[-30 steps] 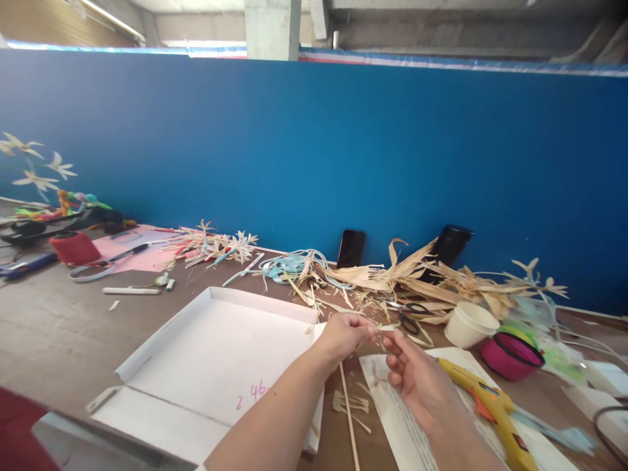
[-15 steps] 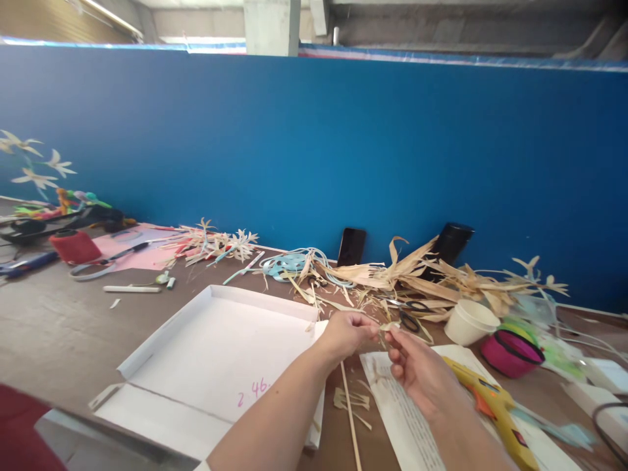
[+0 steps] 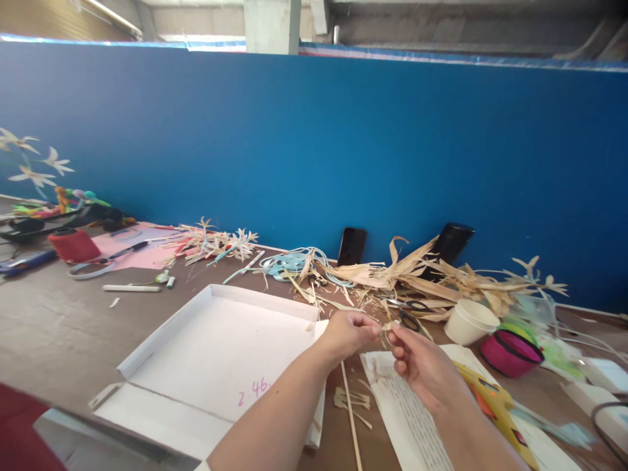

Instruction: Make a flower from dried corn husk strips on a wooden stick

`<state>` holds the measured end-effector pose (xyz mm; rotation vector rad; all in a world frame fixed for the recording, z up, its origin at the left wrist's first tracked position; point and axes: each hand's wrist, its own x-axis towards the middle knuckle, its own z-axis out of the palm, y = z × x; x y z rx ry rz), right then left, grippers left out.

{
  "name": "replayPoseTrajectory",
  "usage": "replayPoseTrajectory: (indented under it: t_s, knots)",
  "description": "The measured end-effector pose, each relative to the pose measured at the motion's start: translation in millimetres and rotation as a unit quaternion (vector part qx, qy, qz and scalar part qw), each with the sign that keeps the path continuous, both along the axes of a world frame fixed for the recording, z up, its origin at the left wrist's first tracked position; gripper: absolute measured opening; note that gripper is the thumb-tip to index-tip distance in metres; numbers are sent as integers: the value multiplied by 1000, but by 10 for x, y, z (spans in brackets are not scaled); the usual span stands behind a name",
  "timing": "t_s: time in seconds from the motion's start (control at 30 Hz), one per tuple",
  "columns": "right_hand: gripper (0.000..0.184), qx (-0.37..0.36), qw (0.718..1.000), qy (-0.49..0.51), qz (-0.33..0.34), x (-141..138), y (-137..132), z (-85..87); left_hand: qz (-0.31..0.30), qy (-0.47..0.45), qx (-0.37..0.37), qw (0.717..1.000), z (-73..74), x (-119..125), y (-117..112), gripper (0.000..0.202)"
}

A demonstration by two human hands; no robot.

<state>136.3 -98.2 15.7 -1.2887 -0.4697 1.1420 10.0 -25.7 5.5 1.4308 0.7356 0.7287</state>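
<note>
Between my two hands is a small pale strip of dried husk (image 3: 387,326). My left hand (image 3: 347,337) pinches one end of it, over the right edge of the white box lid (image 3: 220,347). At the other end, the thumb and fingertips of my right hand (image 3: 417,360) are closed on the strip. Below my hands lie a thin wooden stick (image 3: 351,418), cut husk pieces (image 3: 350,398) and a printed sheet (image 3: 405,412). A yellow glue gun (image 3: 498,409) rests partly behind my right forearm. Black-handled scissors (image 3: 409,314) lie just beyond my fingers.
Dried corn husks (image 3: 456,281) spread along the back, near a phone (image 3: 352,246) and a black cylinder (image 3: 454,242). A paper cup (image 3: 471,322) and magenta pouch (image 3: 513,352) stand at right. Blue cord (image 3: 289,263), husk flowers (image 3: 240,245) and red thread (image 3: 73,245) are farther left.
My right hand has shifted slightly to the right, and the husk strip between my fingertips has turned a little. My left hand stays nearly in place.
</note>
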Motion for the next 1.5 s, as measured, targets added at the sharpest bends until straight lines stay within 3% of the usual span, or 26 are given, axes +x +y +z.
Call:
replayPoseTrajectory:
  t_s: [0.7,1.1,1.27,1.5]
  knots:
    - [18,-5,1000,-9,17,35,-3,-20,2,0,7,1000,-35,21,15,19]
    - [17,-5,1000,-18,21,25,-8,-8,13,28,48,998,-88,39,39,20]
    - [20,5,1000,-17,22,27,-13,-12,12,4,22,1000,-68,41,27,22]
    - [30,-8,999,-11,-31,18,-6,-33,28,9,-17,999,29,6,1,25]
